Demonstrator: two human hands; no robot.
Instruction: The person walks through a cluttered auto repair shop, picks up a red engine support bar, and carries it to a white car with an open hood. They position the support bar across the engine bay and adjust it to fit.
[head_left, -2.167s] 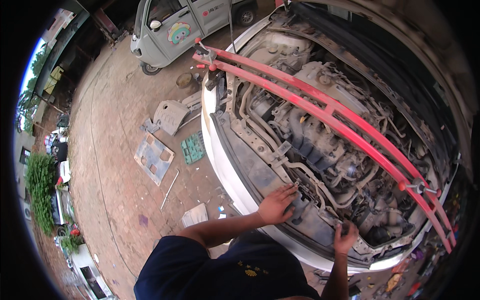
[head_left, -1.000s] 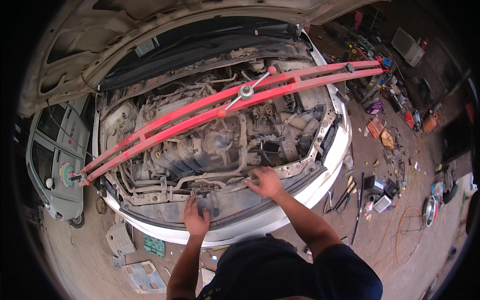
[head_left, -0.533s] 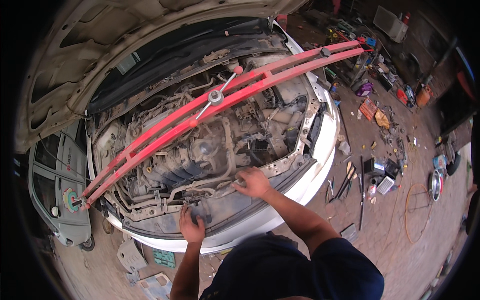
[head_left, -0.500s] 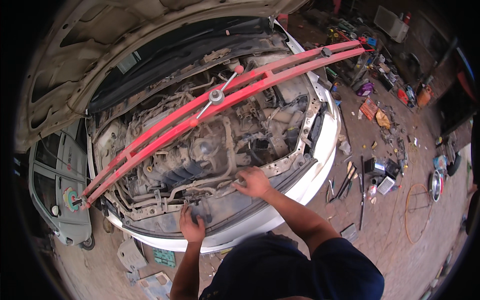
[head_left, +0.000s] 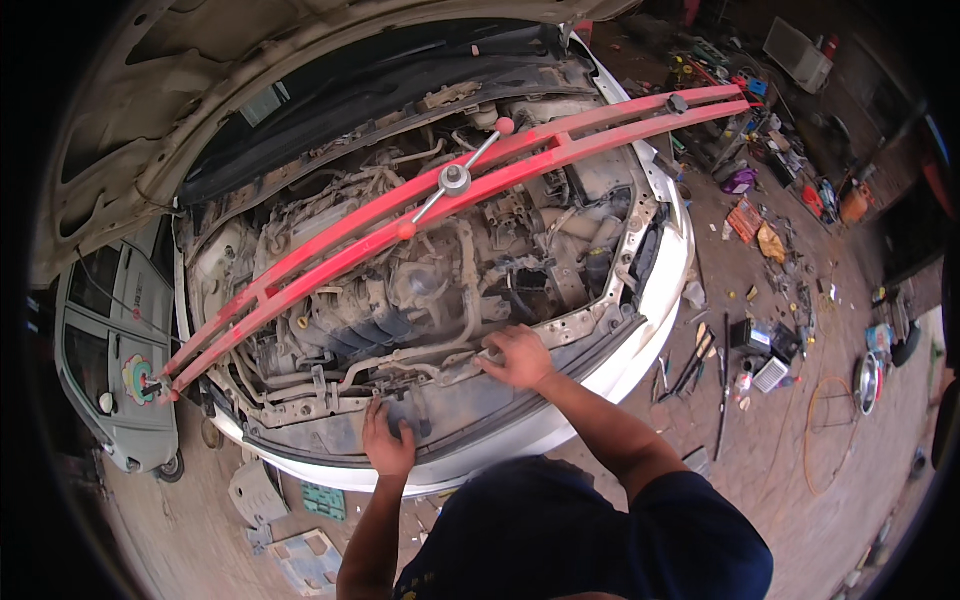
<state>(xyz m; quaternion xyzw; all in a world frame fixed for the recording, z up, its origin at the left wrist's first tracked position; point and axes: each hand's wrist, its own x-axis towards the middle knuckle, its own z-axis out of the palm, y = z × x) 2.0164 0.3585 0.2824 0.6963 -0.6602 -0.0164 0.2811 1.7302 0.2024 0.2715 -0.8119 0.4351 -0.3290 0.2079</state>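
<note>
My left hand [head_left: 388,442] rests on the dark front panel [head_left: 455,413] of the open engine bay, its fingers stretched out and thumb apart. My right hand [head_left: 520,358] lies farther right at the panel's inner edge, over the metal front crossmember. Its thumb and fingers are apart, and I see nothing held in it; the fingertips are partly hidden. Beyond both hands is the dusty engine [head_left: 415,285]. Above it a red engine support bar [head_left: 340,233] spans the bay diagonally, with a ball-ended turning handle [head_left: 433,207] at its middle.
The raised hood [head_left: 120,130] hangs over the far left. The white front bumper [head_left: 625,365] curves close to my body. A grey-green car [head_left: 130,310] stands at left. On the right floor lie long bars [head_left: 722,385], an orange hose [head_left: 808,440] and scattered tools.
The view has shifted slightly, so the car and bar appear a little farther right and higher. Both hands stay at nearly the same places on the front of the bay.
</note>
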